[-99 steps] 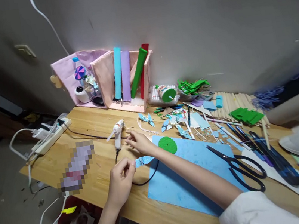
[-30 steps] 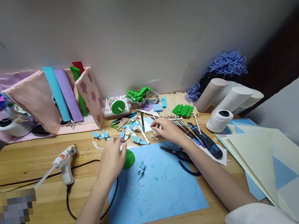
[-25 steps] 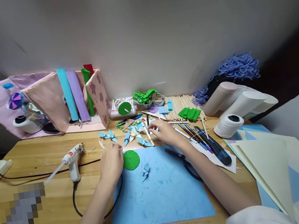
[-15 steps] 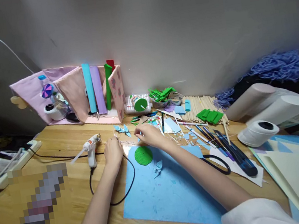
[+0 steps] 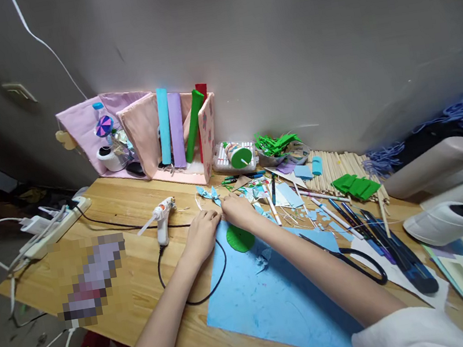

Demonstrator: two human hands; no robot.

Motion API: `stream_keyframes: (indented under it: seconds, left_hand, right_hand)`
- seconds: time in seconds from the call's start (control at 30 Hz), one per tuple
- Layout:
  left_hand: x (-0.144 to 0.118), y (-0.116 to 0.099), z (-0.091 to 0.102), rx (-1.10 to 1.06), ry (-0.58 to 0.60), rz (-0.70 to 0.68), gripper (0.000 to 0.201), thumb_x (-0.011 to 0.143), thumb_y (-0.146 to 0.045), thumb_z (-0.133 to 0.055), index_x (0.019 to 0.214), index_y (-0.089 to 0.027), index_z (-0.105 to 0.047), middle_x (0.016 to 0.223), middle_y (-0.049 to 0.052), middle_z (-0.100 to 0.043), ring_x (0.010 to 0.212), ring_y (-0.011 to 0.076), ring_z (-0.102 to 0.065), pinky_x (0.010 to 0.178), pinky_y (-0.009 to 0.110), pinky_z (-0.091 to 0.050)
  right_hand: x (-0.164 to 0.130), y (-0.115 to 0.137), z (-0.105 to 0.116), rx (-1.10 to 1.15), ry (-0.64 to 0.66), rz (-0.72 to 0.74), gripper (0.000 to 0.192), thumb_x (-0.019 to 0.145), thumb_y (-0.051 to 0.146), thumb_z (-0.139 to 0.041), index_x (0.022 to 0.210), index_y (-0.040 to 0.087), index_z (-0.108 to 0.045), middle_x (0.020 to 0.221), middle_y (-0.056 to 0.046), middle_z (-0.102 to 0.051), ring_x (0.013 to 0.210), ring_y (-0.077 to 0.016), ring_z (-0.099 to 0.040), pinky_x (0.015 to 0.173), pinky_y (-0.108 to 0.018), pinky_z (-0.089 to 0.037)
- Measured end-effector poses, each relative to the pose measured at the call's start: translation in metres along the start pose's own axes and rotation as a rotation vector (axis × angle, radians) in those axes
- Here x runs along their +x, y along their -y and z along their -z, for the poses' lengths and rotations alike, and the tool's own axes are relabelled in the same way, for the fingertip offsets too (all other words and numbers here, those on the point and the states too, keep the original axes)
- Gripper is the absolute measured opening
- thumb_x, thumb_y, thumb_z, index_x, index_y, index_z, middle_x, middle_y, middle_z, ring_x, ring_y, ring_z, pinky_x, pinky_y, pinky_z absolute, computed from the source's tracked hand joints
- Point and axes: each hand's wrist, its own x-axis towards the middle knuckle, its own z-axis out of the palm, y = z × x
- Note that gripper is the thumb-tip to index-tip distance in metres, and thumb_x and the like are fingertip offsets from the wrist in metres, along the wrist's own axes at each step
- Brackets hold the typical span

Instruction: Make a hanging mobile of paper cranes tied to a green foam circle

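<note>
My left hand (image 5: 202, 235) rests on the wooden table at the top left of a blue sheet (image 5: 273, 301), fingers curled together. Close beside it, my right hand (image 5: 239, 212) has its fingers bent in a pinch. The fingers hide whatever either hand may hold. Just beyond the fingertips lies a small folded light-blue paper piece (image 5: 208, 194); I cannot tell whether the right hand touches it. A green disc (image 5: 240, 239) lies on the blue sheet, partly under my right wrist. Another crumpled-looking light-blue paper piece (image 5: 264, 260) is near the right forearm.
A glue gun (image 5: 164, 222) stands left of my hands, its black cable looping beside my left arm. Scissors (image 5: 361, 258) and a dark cutter knife (image 5: 402, 252) lie right. Behind are a pink organizer (image 5: 141, 132), wooden sticks (image 5: 335, 163) and paper scraps. A power strip (image 5: 62, 227) sits far left.
The view has swung left, so the scene appears farther right. My right hand has moved closer to my left hand, narrowing the gap between them and covering part of the green disc.
</note>
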Motion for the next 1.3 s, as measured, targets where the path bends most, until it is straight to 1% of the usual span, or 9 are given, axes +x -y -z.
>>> stream_keyframes:
  seconds: [0.13, 0.33, 0.53, 0.73, 0.87, 1.0, 1.17, 1.23, 1.3]
  left_hand:
    - [-0.004, 0.001, -0.004, 0.043, 0.006, -0.035, 0.033, 0.086, -0.012, -0.036, 0.113, -0.018, -0.053, 0.108, 0.008, -0.058, 0.099, 0.0205, -0.048, 0.085, 0.034, -0.040]
    - [-0.008, 0.003, -0.008, 0.086, 0.018, -0.041, 0.036, 0.087, -0.012, -0.034, 0.119, -0.016, -0.049, 0.117, 0.009, -0.056, 0.108, 0.0209, -0.046, 0.089, 0.035, -0.039]
    - [-0.010, 0.002, -0.008, 0.137, 0.012, -0.043, 0.035, 0.087, -0.011, -0.034, 0.119, -0.014, -0.048, 0.119, 0.009, -0.055, 0.108, 0.0214, -0.047, 0.089, 0.034, -0.040]
    - [-0.010, 0.000, -0.011, 0.178, 0.024, -0.041, 0.034, 0.087, -0.011, -0.033, 0.118, -0.014, -0.048, 0.118, 0.010, -0.055, 0.107, 0.0217, -0.048, 0.087, 0.034, -0.041]
    - [-0.011, 0.000, -0.013, 0.203, 0.029, -0.055, 0.036, 0.088, -0.013, -0.033, 0.121, -0.012, -0.045, 0.122, 0.012, -0.053, 0.110, 0.0225, -0.047, 0.088, 0.035, -0.040]
    - [-0.010, 0.000, -0.013, 0.201, 0.031, -0.057, 0.036, 0.088, -0.013, -0.032, 0.122, -0.013, -0.045, 0.125, 0.012, -0.051, 0.111, 0.0222, -0.046, 0.088, 0.035, -0.040]
    - [-0.007, 0.000, -0.012, 0.161, 0.017, -0.040, 0.035, 0.089, -0.015, -0.031, 0.119, -0.013, -0.048, 0.125, 0.012, -0.052, 0.110, 0.0221, -0.047, 0.088, 0.035, -0.040]
    - [-0.007, 0.001, -0.012, 0.142, 0.008, -0.031, 0.033, 0.089, -0.016, -0.031, 0.117, -0.014, -0.050, 0.124, 0.011, -0.053, 0.109, 0.0221, -0.047, 0.089, 0.036, -0.040]
    - [-0.008, 0.001, -0.011, 0.117, -0.001, -0.022, 0.033, 0.089, -0.017, -0.032, 0.116, -0.014, -0.050, 0.123, 0.010, -0.054, 0.107, 0.0219, -0.048, 0.089, 0.035, -0.040]
  right_hand:
    - [0.000, 0.001, 0.001, -0.173, 0.054, -0.044, 0.020, 0.078, 0.006, -0.047, 0.085, 0.009, -0.066, 0.090, -0.020, -0.064, 0.099, -0.0300, -0.053, 0.076, -0.035, -0.045]
    - [-0.003, 0.004, 0.012, -0.293, 0.118, -0.059, 0.023, 0.083, 0.015, -0.045, 0.095, 0.008, -0.063, 0.098, -0.018, -0.063, 0.103, -0.0271, -0.051, 0.081, -0.031, -0.043]
    - [-0.003, 0.006, 0.016, -0.313, 0.174, -0.038, 0.022, 0.083, 0.016, -0.045, 0.092, 0.012, -0.065, 0.098, -0.015, -0.064, 0.100, -0.0246, -0.052, 0.080, -0.029, -0.043]
    - [-0.002, 0.004, 0.009, -0.300, 0.140, -0.027, 0.021, 0.083, 0.015, -0.046, 0.091, 0.009, -0.064, 0.094, -0.017, -0.064, 0.099, -0.0260, -0.053, 0.079, -0.030, -0.043]
    - [-0.002, 0.000, 0.012, -0.257, 0.075, -0.037, 0.019, 0.083, 0.015, -0.044, 0.087, 0.009, -0.062, 0.092, -0.017, -0.063, 0.097, -0.0266, -0.054, 0.077, -0.031, -0.042]
    - [-0.006, -0.004, 0.028, -0.170, -0.024, -0.066, 0.015, 0.081, 0.017, -0.045, 0.081, 0.013, -0.059, 0.087, -0.013, -0.063, 0.087, -0.0229, -0.056, 0.072, -0.029, -0.042]
    - [-0.015, -0.009, 0.058, -0.002, -0.180, -0.072, 0.006, 0.079, 0.017, -0.045, 0.079, 0.017, -0.051, 0.085, -0.005, -0.061, 0.081, -0.0162, -0.056, 0.071, -0.026, -0.042]
    - [-0.021, -0.012, 0.071, 0.241, -0.273, -0.057, 0.004, 0.079, 0.019, -0.046, 0.078, 0.018, -0.049, 0.086, -0.005, -0.060, 0.079, -0.0146, -0.056, 0.069, -0.025, -0.043]
    - [-0.027, -0.014, 0.086, 0.586, -0.358, -0.025, 0.006, 0.077, 0.023, -0.050, 0.074, 0.019, -0.047, 0.086, -0.004, -0.061, 0.076, -0.0137, -0.057, 0.067, -0.026, -0.045]
